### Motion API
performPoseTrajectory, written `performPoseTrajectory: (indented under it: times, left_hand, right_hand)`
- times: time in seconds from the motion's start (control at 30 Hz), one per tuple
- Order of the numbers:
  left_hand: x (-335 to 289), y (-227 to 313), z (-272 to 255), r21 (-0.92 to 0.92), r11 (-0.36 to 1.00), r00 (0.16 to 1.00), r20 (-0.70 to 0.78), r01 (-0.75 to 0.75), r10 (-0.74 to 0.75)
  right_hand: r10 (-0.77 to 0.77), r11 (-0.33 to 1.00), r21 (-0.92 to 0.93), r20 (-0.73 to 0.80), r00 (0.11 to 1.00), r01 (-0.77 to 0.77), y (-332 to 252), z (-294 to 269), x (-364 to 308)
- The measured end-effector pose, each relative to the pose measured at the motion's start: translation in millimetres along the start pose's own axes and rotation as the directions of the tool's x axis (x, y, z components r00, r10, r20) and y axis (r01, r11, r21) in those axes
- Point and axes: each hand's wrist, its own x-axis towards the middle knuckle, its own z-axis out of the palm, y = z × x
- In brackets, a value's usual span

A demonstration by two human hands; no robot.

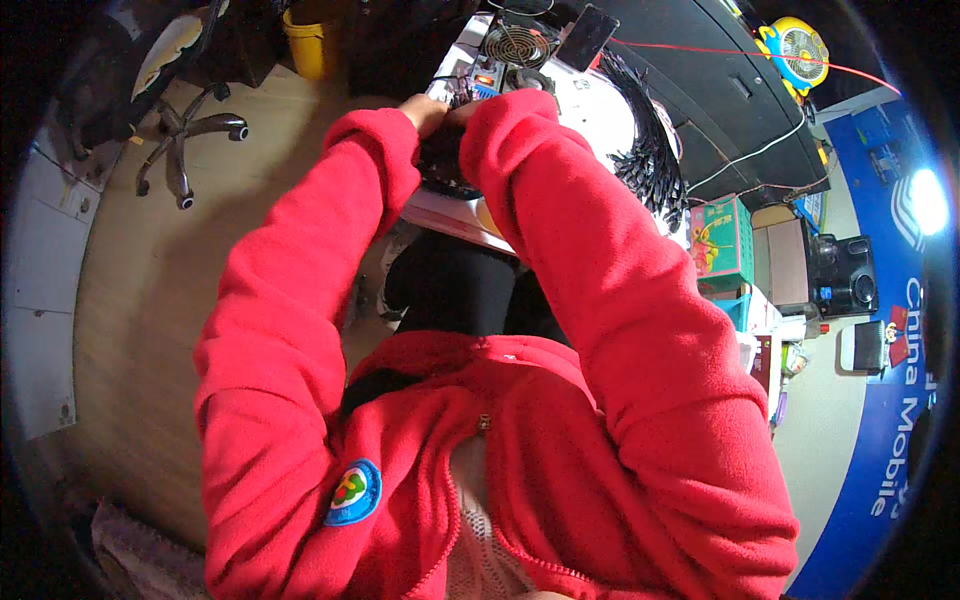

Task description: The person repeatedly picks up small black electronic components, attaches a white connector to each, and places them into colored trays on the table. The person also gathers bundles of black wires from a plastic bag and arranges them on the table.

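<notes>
Both my arms, in red fleece sleeves, reach forward to the near left corner of a white table (455,212). My left hand (427,115) is bent inward, its fingers closed around something too small to make out. Close beside it is my right hand (460,114), mostly covered by its sleeve, so its fingers are hidden. Thin dark wires (460,91) stand just beyond the two hands. Right of these wires sits a small blue and grey device with a lit orange switch (485,79). A dark bundle lies below the hands, partly hidden by the sleeves.
Behind the device is a round fan grille (516,46), with a black phone (588,38) to its right. A thick bundle of black cables (645,140) hangs along the table's right side. A green box (725,240) stands farther right. A wheeled chair base (180,130) is on the left.
</notes>
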Motion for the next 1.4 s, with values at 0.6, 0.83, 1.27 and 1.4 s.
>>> performPoseTrajectory:
  times: [0.6,0.83,1.27,1.4]
  left_hand:
    - [-19.3,-1.6,-0.6,-0.017,1.000,0.999,-0.038,-0.003,0.002]
    - [-37.2,11.1,11.9,0.386,0.917,0.989,-0.063,-0.100,0.135]
    - [-31.0,1.6,-0.9,0.361,0.928,0.983,-0.122,-0.087,0.140]
    - [-46.5,-2.5,-16.9,0.385,0.903,0.933,-0.216,-0.191,0.289]
  right_hand:
    - [-0.028,0.986,0.128,-0.519,0.854,0.110,32.4,30.4,-29.4]
    - [-0.108,0.982,0.092,-0.440,0.891,0.165,35.3,40.3,-45.7]
    - [-0.205,0.934,0.169,-0.466,0.861,0.314,50.9,48.8,-30.2]
    - [-0.261,0.906,0.175,-0.485,0.834,0.386,53.4,46.5,-49.6]
